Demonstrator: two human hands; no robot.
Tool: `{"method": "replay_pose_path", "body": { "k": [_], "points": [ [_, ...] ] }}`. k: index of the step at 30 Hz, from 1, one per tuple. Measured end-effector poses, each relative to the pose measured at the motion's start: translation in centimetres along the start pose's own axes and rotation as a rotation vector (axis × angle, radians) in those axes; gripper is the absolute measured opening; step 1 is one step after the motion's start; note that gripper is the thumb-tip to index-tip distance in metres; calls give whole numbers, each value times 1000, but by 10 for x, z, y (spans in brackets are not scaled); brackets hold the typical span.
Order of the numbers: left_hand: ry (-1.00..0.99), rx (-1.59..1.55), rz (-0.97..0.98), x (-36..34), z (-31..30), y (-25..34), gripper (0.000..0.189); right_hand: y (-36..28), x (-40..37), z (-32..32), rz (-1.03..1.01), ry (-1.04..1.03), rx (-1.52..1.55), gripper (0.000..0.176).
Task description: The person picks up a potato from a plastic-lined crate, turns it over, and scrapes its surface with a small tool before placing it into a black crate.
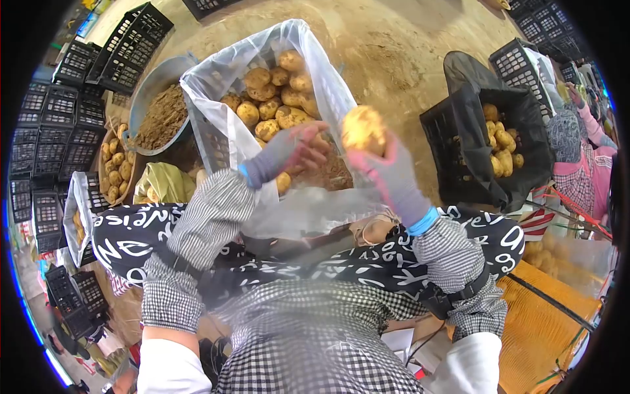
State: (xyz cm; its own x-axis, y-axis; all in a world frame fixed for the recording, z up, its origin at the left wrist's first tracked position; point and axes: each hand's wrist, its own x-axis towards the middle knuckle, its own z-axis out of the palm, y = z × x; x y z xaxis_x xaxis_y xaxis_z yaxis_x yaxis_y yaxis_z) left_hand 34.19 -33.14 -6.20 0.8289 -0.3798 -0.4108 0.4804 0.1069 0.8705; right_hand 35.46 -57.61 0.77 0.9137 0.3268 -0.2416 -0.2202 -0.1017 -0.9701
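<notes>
Several black crates (pixel 52 144) are standing stacked along the left side, and a tub (pixel 141 105) of soil (pixel 161 121) is sitting between them and a white-lined crate (pixel 331 82). A green bag (pixel 164 182) is resting below the tub. On the right, a black-lined crate (pixel 469 98) is holding more potatoes, and another person (pixel 581 157) is working beyond it. The left hand (pixel 292 150) and its sleeve are partly covering the near side of the white-lined crate and the potatoes (pixel 279 95) inside. This gloved hand is hovering with fingers loosely spread and gripping nothing; whether its fingertips are touching a potato cannot be told. The gloved right hand (pixel 390 174) is pinching a single large potato (pixel 363 130) between thumb and fingers, above the crate's right edge.
</notes>
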Motion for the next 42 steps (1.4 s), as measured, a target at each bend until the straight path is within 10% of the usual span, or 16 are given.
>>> {"method": "replay_pose_path", "body": {
  "k": [5,7,9,11,15,23,28,31,33,39,42],
  "points": [
    [462,1099,-225,10,-87,-141,49,-24,19,-62,2,217,506,32],
    [242,975,-258,-13,-96,-180,66,-28,24,-90,-90,301,710,31],
    [300,1245,-636,-28,-19,-78,78,-29,21,-123,-245,240,849,35],
    [390,1130,-240,-9,-81,-197,75,-54,19,-139,-192,161,1065,27],
    [332,1009,92,0,-47,-175,75,-116,-29,-182,-460,544,794,31],
    [174,1055,-25,3,-66,-171,76,-256,-169,-371,-1338,1126,-129,31],
    [-12,737,-418,11,-27,-39,57,-224,-104,-360,-1162,650,-71,35],
    [-221,320,469,-10,-17,-27,54,-181,-47,-260,-937,527,-118,40],
    [-19,-439,-221,-35,22,52,52,-154,-22,-176,-693,429,-154,44],
    [-107,-525,-110,-80,49,61,57,-56,-14,-16,-319,-254,-121,78],
    [-517,-644,4,-73,43,48,57,-35,-14,12,-497,-265,-486,89]
  ]
}}
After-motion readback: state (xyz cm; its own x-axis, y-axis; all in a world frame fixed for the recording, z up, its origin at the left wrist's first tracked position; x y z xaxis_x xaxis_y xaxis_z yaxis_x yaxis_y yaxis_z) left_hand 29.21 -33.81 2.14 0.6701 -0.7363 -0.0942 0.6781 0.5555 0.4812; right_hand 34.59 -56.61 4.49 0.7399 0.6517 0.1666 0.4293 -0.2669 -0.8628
